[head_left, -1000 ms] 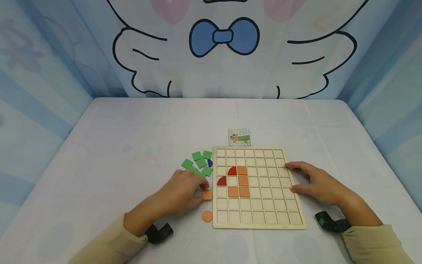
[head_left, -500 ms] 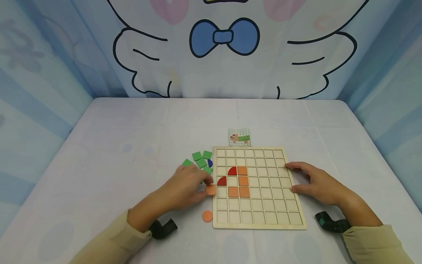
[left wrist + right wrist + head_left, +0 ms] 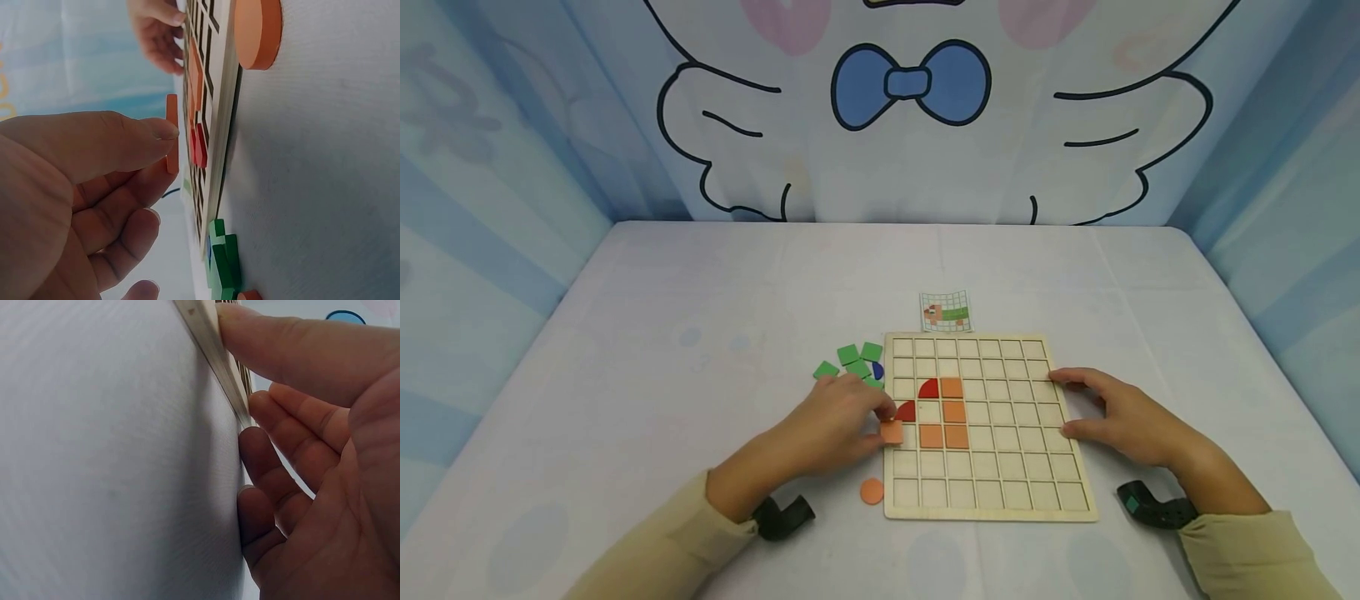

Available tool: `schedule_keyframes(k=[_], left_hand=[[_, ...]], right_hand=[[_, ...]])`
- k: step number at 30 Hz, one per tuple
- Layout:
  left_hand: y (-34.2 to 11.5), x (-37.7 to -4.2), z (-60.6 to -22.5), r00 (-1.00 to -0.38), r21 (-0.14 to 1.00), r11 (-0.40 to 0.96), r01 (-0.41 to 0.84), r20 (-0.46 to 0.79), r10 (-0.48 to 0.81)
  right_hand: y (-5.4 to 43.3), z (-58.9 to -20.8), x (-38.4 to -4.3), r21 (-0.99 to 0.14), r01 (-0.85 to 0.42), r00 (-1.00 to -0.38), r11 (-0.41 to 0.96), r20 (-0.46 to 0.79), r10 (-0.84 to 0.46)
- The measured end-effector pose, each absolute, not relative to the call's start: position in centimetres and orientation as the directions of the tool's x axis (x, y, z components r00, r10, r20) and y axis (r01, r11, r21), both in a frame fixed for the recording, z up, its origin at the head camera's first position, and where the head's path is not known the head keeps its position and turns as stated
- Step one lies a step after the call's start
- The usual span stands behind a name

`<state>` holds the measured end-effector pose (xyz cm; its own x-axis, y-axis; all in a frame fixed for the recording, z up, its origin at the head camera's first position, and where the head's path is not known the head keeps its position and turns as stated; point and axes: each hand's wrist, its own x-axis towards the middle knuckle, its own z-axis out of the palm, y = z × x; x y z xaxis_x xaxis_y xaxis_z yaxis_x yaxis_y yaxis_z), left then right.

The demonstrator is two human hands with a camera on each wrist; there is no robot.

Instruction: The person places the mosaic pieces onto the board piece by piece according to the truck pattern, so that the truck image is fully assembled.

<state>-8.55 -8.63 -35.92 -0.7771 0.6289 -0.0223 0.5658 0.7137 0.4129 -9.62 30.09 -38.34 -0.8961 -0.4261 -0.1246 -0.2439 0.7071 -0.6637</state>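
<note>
My left hand (image 3: 831,423) pinches an orange square tile (image 3: 892,432) between thumb and fingertips, over the left edge of the wooden grid board (image 3: 988,512). In the left wrist view the orange tile (image 3: 172,103) is held edge-on, a little above the board. Two red quarter-circle pieces (image 3: 928,388) and several orange squares (image 3: 955,412) lie in grid cells. At the board's right edge rests my right hand (image 3: 1138,421), thumb and fingertips touching the rim. In the right wrist view its thumb (image 3: 294,347) lies on the board edge (image 3: 215,353), the other fingers loosely bent.
Several green square tiles (image 3: 847,356) and a dark blue piece (image 3: 877,370) lie left of the board, partly behind my left hand. An orange disc (image 3: 872,492) sits near the lower left corner. Behind the board lies a small picture card (image 3: 946,312).
My left hand has moved right with the orange square tile, from the table beside the board to over its left edge. The right hand has stayed put.
</note>
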Motion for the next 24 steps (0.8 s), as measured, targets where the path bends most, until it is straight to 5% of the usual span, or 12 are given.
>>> schedule_keyframes(k=[24], left_hand=[[-7.2,-8.8,-36.6,-0.751,0.399,0.703,0.588,-0.052,0.658]], right_hand=[[30.0,-38.2,-9.6,-0.662,-0.238,-0.897,0.711,-0.130,-0.421]])
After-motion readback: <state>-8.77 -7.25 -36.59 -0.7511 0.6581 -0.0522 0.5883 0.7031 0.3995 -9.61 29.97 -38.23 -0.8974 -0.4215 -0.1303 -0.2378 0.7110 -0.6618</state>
